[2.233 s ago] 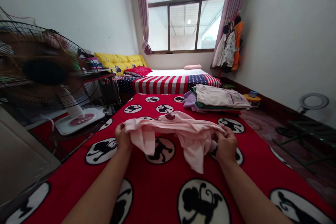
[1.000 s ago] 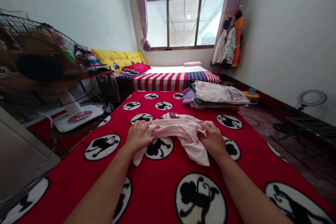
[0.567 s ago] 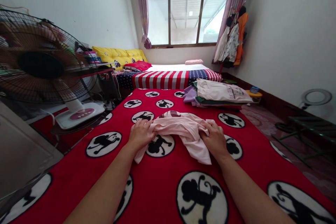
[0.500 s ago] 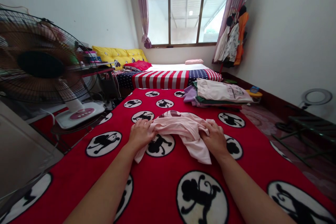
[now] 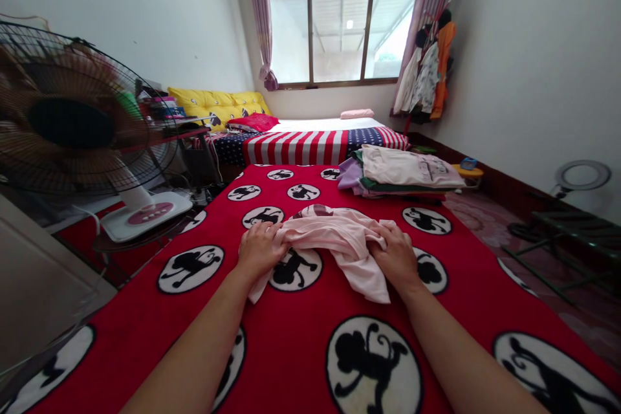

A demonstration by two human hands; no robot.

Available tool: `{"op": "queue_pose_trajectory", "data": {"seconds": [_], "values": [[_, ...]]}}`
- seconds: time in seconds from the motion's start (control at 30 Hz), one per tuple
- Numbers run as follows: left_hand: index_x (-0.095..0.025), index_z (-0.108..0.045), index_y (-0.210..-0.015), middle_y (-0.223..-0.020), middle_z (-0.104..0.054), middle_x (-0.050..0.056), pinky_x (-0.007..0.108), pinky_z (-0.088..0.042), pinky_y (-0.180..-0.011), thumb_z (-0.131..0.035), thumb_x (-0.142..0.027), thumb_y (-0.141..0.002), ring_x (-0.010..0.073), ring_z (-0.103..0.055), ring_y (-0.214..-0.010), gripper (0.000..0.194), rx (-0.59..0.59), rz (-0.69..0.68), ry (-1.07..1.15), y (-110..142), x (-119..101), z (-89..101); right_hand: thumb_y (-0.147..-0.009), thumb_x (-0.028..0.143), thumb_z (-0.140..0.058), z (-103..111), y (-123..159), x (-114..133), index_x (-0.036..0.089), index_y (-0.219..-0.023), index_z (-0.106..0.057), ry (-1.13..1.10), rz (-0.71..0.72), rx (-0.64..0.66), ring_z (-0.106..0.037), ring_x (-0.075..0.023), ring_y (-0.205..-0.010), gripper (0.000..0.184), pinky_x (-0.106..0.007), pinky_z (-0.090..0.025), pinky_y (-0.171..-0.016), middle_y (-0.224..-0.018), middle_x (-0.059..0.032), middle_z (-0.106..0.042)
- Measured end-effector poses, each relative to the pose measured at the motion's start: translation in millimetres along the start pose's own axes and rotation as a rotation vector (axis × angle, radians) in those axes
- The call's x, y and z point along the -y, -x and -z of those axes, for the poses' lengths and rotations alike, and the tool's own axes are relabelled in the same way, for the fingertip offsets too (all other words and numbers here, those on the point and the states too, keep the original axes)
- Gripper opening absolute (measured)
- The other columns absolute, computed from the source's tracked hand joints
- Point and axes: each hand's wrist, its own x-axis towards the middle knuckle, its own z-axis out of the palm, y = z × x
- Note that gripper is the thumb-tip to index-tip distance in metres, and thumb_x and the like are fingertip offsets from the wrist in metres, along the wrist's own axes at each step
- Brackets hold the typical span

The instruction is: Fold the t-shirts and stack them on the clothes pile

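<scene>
A pale pink T-shirt (image 5: 334, 233) lies bunched on a red blanket (image 5: 291, 362) patterned with black monkeys in white circles. At the shirt's left end, my left hand (image 5: 259, 247) is closed on the fabric. My right hand (image 5: 395, 255) grips the other end, its fingers curled over the cloth. Between the hands the shirt is creased, with one part hanging toward me and a dark print showing at its far edge. Beyond my right hand rests a stack of folded clothes (image 5: 410, 167), a pale shirt on top of green and lilac pieces.
On the left a large fan (image 5: 72, 123) stands on a small round stool. A bed with a striped, starred cover (image 5: 301, 147) is under the window. To the right are a green folding stool (image 5: 577, 239), a ring light (image 5: 582, 174) and a rack of hanging clothes (image 5: 427, 71).
Both hands keep their hold on the pink T-shirt in the same place. Only the camera view has shifted slightly.
</scene>
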Motion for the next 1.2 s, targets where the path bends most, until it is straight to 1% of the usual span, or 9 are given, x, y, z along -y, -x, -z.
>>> {"op": "queue_pose_trajectory", "data": {"seconds": [0.17, 0.37, 0.53, 0.7, 0.87, 1.03, 1.2], "values": [[-0.027, -0.059, -0.125, -0.125, -0.060, 0.006, 0.042, -0.041, -0.094, -0.051, -0.053, -0.085, 0.0295, -0.049, -0.117, 0.049, -0.012, -0.004, -0.005, -0.4, -0.2, -0.6, -0.084, 0.030, -0.058, -0.6, -0.7, 0.2, 0.025, -0.102, -0.070, -0.012, 0.001, -0.003, -0.051, -0.0265, -0.109, 0.022, -0.039, -0.039, -0.090, -0.116, -0.0069, -0.060], [-0.028, -0.059, -0.125, -0.127, -0.059, 0.006, 0.043, -0.041, -0.094, -0.051, -0.054, -0.084, 0.0295, -0.048, -0.119, 0.049, -0.005, 0.005, -0.007, -0.8, 0.4, -1.5, -0.084, 0.029, -0.058, -1.3, -0.4, -0.2, 0.025, -0.101, -0.070, -0.024, -0.008, -0.010, -0.051, -0.0262, -0.108, 0.021, -0.039, -0.039, -0.090, -0.116, -0.0064, -0.060], [-0.028, -0.059, -0.125, -0.128, -0.059, 0.006, 0.041, -0.039, -0.098, -0.053, -0.053, -0.084, 0.0291, -0.047, -0.121, 0.049, 0.006, 0.020, -0.001, -0.5, -0.8, 0.2, -0.083, 0.029, -0.058, -1.1, 0.0, 0.0, 0.025, -0.101, -0.070, -0.021, -0.025, -0.003, -0.051, -0.0260, -0.106, 0.022, -0.038, -0.039, -0.089, -0.117, -0.0057, -0.060], [-0.028, -0.060, -0.124, -0.128, -0.059, 0.006, 0.041, -0.040, -0.097, -0.054, -0.052, -0.083, 0.0299, -0.046, -0.122, 0.048, 0.002, 0.018, 0.008, 0.4, -2.9, 2.2, -0.083, 0.032, -0.057, -1.9, -1.4, -0.5, 0.026, -0.101, -0.070, -0.041, -0.030, -0.008, -0.051, -0.0262, -0.105, 0.024, -0.038, -0.039, -0.087, -0.116, -0.0058, -0.060], [-0.028, -0.060, -0.125, -0.127, -0.060, 0.006, 0.040, -0.040, -0.096, -0.055, -0.052, -0.083, 0.0293, -0.048, -0.120, 0.048, 0.003, 0.022, 0.010, -0.8, -1.8, 0.3, -0.082, 0.030, -0.056, -3.2, -1.9, -1.0, 0.026, -0.098, -0.071, -0.041, -0.025, -0.023, -0.050, -0.0259, -0.104, 0.022, -0.038, -0.039, -0.087, -0.115, -0.0057, -0.061], [-0.027, -0.061, -0.124, -0.126, -0.060, 0.006, 0.041, -0.041, -0.095, -0.053, -0.053, -0.084, 0.0296, -0.049, -0.119, 0.048, -0.013, 0.013, 0.016, -1.0, -0.9, -1.0, -0.082, 0.032, -0.056, -2.9, -2.1, -0.8, 0.026, -0.100, -0.071, -0.036, -0.041, -0.011, -0.050, -0.0261, -0.104, 0.023, -0.038, -0.039, -0.087, -0.115, -0.0060, -0.061], [-0.027, -0.061, -0.123, -0.126, -0.060, 0.006, 0.041, -0.041, -0.095, -0.054, -0.052, -0.083, 0.0299, -0.048, -0.120, 0.047, -0.015, 0.015, 0.020, -0.4, -1.1, -0.8, -0.083, 0.031, -0.056, -3.8, -3.1, -2.1, 0.026, -0.100, -0.070, -0.036, -0.024, 0.001, -0.050, -0.0253, -0.107, 0.023, -0.038, -0.038, -0.089, -0.115, -0.0057, -0.061]]}}
